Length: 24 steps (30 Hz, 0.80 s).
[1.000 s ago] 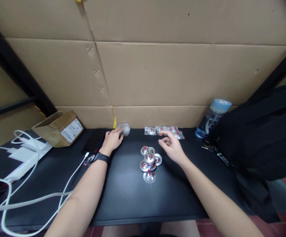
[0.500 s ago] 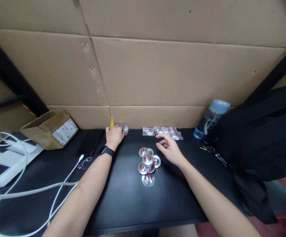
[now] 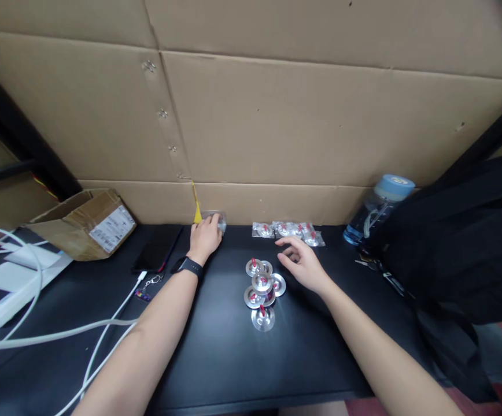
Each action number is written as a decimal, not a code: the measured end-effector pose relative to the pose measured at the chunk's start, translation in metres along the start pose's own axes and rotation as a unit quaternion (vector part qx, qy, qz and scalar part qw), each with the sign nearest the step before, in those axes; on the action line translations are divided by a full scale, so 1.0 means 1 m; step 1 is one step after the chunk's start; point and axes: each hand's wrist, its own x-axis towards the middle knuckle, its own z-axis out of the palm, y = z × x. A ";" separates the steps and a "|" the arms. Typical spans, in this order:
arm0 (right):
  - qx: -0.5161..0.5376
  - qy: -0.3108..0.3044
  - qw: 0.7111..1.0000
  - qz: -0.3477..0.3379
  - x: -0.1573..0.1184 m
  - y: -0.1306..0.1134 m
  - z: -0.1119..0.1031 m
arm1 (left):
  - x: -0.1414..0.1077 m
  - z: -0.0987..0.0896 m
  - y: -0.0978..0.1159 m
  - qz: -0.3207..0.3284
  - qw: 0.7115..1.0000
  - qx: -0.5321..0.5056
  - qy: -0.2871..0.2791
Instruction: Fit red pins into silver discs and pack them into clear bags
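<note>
Your left hand (image 3: 206,236) is at the back edge by the cardboard, fingers draped over some clear plastic (image 3: 220,221), maybe to steady or gather it, though I can't tell if you've actually gripped it; your right hand (image 3: 303,265) looks empty, loosely curled with thumb and fingers apart, just in front of the bagged discs (image 3: 294,230). The loose metal discs (image 3: 262,283) with red loops sit between your hands and a bit nearer you, overlapping in a heap, probably so they're easy to reach from either side.
</note>
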 end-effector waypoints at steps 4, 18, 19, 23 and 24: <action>-0.009 -0.006 1.000 -0.002 0.001 0.000 0.001 | -0.001 -0.002 0.002 -0.010 1.000 -0.001 0.001; -0.033 0.001 0.999 -0.018 0.001 -0.005 -0.002 | -0.005 -0.002 0.003 -0.015 0.999 0.006 0.038; -0.036 0.000 0.999 -0.019 0.001 -0.004 -0.002 | -0.005 -0.001 0.003 -0.014 0.999 0.006 0.039; -0.047 -0.008 0.999 -0.020 0.003 0.002 -0.003 | -0.006 -0.001 0.002 -0.014 0.999 0.024 0.047; -0.050 -0.010 0.999 -0.020 0.003 0.004 -0.003 | -0.006 -0.001 0.002 -0.012 0.998 0.028 0.049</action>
